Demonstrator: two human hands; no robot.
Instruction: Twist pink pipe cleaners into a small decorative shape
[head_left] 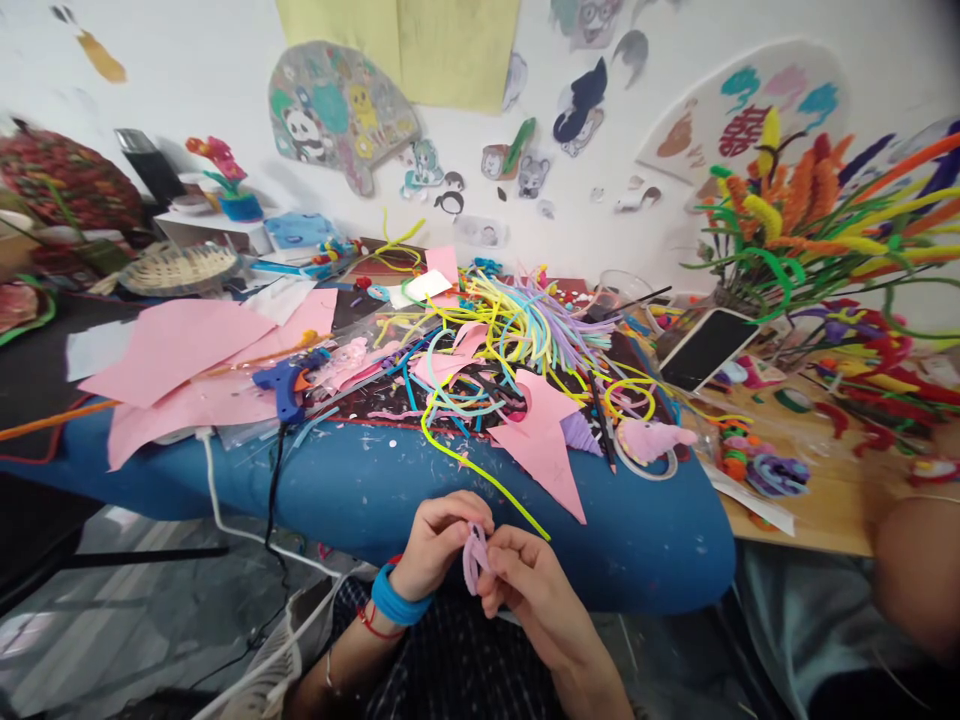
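Single head view, looking forward-down over hands [480,565] to cluttered table [360,490], wall beyond.

We saw red characters on the white fan-shaped card [742,110] on the wall, too blurred to read; we could read no other text anywhere.

Fuzzy pink pipe cleaner [474,556], matt pink paper sheets [174,345], glossy blue plastic glue gun [289,383], smooth wooden tabletop [825,505]
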